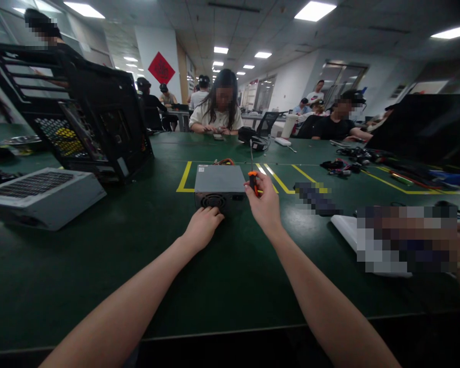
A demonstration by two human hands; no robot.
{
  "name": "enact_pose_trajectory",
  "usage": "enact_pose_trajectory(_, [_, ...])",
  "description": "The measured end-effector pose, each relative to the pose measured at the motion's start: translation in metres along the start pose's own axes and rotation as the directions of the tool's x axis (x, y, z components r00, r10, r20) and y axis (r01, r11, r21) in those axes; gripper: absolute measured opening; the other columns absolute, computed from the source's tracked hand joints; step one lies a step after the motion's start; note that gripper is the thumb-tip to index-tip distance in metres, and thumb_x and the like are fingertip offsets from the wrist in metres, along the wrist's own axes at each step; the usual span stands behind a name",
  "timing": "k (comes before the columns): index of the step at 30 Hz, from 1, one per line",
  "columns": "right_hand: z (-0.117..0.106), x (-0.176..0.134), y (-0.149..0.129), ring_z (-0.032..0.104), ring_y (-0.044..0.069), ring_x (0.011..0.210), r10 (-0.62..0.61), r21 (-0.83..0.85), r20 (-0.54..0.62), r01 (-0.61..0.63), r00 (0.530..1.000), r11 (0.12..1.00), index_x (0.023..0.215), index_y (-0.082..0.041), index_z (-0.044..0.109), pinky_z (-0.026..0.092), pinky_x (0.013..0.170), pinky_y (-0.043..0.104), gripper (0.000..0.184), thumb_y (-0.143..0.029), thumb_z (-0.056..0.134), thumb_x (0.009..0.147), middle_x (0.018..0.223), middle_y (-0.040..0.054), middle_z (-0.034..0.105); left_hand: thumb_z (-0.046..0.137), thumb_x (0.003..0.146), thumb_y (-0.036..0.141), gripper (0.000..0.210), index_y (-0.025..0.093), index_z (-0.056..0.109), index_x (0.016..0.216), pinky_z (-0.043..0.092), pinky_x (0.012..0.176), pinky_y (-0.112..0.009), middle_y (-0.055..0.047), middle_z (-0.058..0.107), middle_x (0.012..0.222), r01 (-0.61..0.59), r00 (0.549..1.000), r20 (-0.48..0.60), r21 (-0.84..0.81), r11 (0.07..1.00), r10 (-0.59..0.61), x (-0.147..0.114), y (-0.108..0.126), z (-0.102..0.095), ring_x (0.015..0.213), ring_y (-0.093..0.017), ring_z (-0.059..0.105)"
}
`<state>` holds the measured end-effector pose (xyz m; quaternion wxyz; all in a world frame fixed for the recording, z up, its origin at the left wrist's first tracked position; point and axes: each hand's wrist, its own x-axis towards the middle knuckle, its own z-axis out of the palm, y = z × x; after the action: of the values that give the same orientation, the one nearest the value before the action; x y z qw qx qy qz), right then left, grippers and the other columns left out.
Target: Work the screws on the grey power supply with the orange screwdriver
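A grey computer power supply unit [219, 179] stands on the green table, its black fan grille and socket facing me. At its lower front edge is my left hand [204, 225], fingers bent and close together against the unit; their tips are partly hidden. My right hand [266, 199] is closed around the orange and black handle of a screwdriver [254, 179], just to the right of the unit. The screwdriver's thin metal shaft points upward, apart from the unit. Coloured cables [226, 161] show behind the unit.
To the left stand a black computer case [126, 112] and a second power supply unit [72, 197]. Cables [341, 166] and tools lie at the right. A co-worker's blurred hands are over a white object [347, 230] at the near right. Another person [216, 115] sits across the table.
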<state>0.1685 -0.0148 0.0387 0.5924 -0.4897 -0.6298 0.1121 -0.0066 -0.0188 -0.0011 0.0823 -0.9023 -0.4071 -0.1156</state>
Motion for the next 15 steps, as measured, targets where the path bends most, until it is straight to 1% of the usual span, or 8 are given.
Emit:
enact_pose_trajectory(9, [0.0004,-0.0014,-0.0063,0.061,0.022,0.090,-0.006,-0.031,0.014,0.006,1.000,1.000,0.116,-0.020,0.047,0.045,0.081,0.039,0.037,-0.025,0.050,0.079,0.098,0.0085,0.064,0.039,0.085,0.012,0.030,0.019,0.058,0.107,0.039,0.071,-0.033,-0.008,0.055,0.094,-0.018,0.999,-0.027,0.092,0.996,0.020,-0.0010,0.0046,-0.0013,0.083,-0.021,0.052])
enact_pose_trajectory(12, [0.0004,-0.0020,-0.0072,0.061,0.021,0.088,-0.001,-0.026,0.027,0.001,1.000,1.000,0.114,-0.020,0.048,0.045,0.080,0.038,0.035,-0.023,0.050,0.079,0.096,0.0078,0.064,0.039,0.084,0.011,0.032,0.018,0.056,0.110,0.040,0.072,-0.035,-0.009,0.054,0.096,-0.002,0.996,-0.087,0.086,0.996,0.009,-0.0004,0.0044,0.0009,0.085,-0.022,0.050])
enact_pose_trajectory(15, [-0.0002,-0.0022,-0.0073,0.061,0.021,0.086,0.003,-0.022,0.049,-0.002,0.999,1.000,0.112,-0.021,0.049,0.046,0.079,0.037,0.034,-0.022,0.050,0.078,0.094,0.0069,0.064,0.037,0.085,0.010,0.033,0.016,0.055,0.112,0.042,0.075,-0.035,-0.010,0.053,0.100,0.034,0.984,-0.176,-0.006,0.999,-0.034,0.0010,0.0033,0.0037,0.088,-0.021,0.048])
